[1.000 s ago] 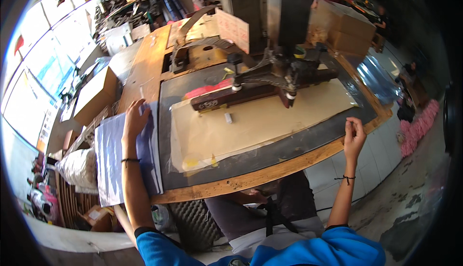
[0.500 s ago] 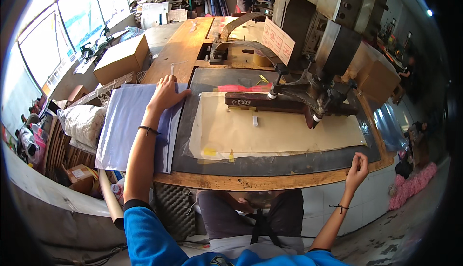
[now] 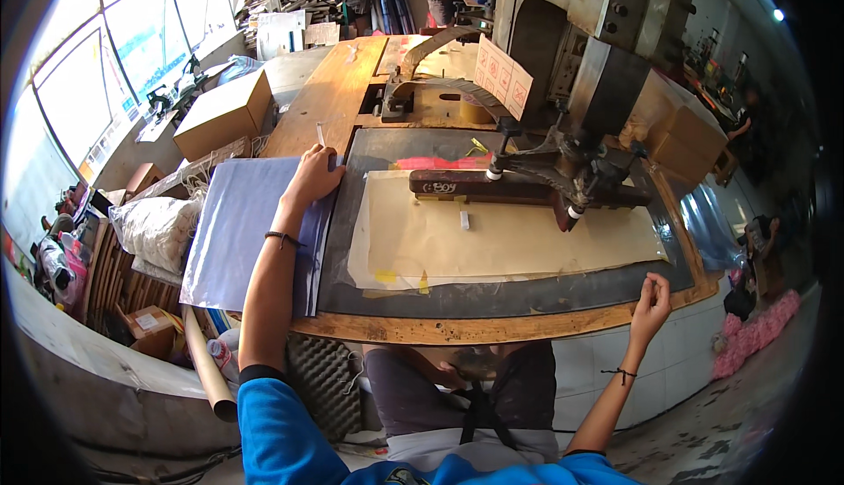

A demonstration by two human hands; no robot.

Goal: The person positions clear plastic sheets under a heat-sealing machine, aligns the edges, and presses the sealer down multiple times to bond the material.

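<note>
Sheets (image 3: 242,230), partly hidden by left hand (image 3: 314,176), right hand (image 3: 651,306) half-curled, neither grip discernible

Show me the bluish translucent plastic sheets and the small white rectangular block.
Bluish translucent plastic sheets (image 3: 237,226): head view, uncovered part of the top surface.
Small white rectangular block (image 3: 465,220): head view, middle of its upper face.

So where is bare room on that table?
The tan sheet is bare right of the small white block, before the dark bar; so is the dark mat along the wooden edge. Crowded: around the metal bracket; left, where bluish sheets lie.
</note>
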